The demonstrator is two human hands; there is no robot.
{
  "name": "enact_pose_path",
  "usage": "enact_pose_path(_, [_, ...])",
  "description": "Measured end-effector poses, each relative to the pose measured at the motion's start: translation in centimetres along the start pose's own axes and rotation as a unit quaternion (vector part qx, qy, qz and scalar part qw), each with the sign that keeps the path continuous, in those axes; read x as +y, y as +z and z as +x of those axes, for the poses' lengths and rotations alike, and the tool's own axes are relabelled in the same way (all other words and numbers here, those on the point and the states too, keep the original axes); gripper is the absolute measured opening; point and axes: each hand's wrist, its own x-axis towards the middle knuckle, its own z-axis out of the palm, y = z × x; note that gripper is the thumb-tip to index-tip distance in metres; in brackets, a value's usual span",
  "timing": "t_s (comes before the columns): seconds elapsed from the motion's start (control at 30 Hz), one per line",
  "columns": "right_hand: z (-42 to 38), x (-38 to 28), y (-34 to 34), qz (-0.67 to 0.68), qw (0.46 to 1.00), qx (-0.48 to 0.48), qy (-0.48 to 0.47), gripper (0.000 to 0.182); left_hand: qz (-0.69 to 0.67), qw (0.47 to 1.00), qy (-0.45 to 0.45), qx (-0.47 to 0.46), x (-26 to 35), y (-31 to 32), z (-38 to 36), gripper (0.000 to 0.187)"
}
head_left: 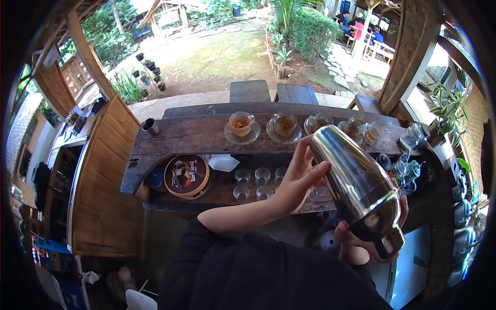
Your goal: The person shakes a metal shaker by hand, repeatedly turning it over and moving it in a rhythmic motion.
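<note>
A shiny metal cocktail shaker point(356, 175) is held tilted in front of my body, its flat base up toward the left and its capped top down toward the right. My left hand point(306, 178) grips it near the base, with the thumb along the near side. Around the narrower capped end wraps my right hand point(352, 242), partly hidden behind the metal. Just beyond the shaker, a glass cup of amber drink point(284, 125) stands on a glass saucer on the wooden counter point(191, 132). Another cup of amber drink point(241, 124) is to its left.
On the lower shelf are a round chocolate tin point(186, 176) and several upturned-looking clear glasses point(262, 176). A metal cup point(150, 127) stands at the counter's left end, a glass jar point(413, 136) at its right. A wooden cabinet point(111, 181) borders the left side. People sit far off outside.
</note>
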Motion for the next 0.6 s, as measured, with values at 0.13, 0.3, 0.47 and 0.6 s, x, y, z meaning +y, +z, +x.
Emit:
enact_pose_path(0.13, [-1.5, 2.7, 2.3, -0.113, 0.99, -0.079, -0.032, 0.092, -0.055, 0.995, -0.009, 0.088, -2.8, -7.8, 1.2, 0.043])
enact_pose_path(0.3, [-3.4, 5.0, 4.9, -0.058, 0.988, -0.13, -0.061, 0.087, -0.135, 0.981, -0.09, 0.106, -3.1, -8.8, 1.1, 0.046])
enact_pose_path(0.47, [-1.4, -1.5, 0.6, 0.018, 0.991, -0.055, 0.123, 0.099, 0.034, 0.997, 0.058, 0.043, 0.8, -2.8, -1.2, 0.045])
enact_pose_path(0.6, [-5.1, 6.3, 5.7, 0.027, 0.995, -0.063, -0.078, 0.079, -0.007, 0.989, 0.015, 0.144, -4.3, -12.9, -0.1, 0.038])
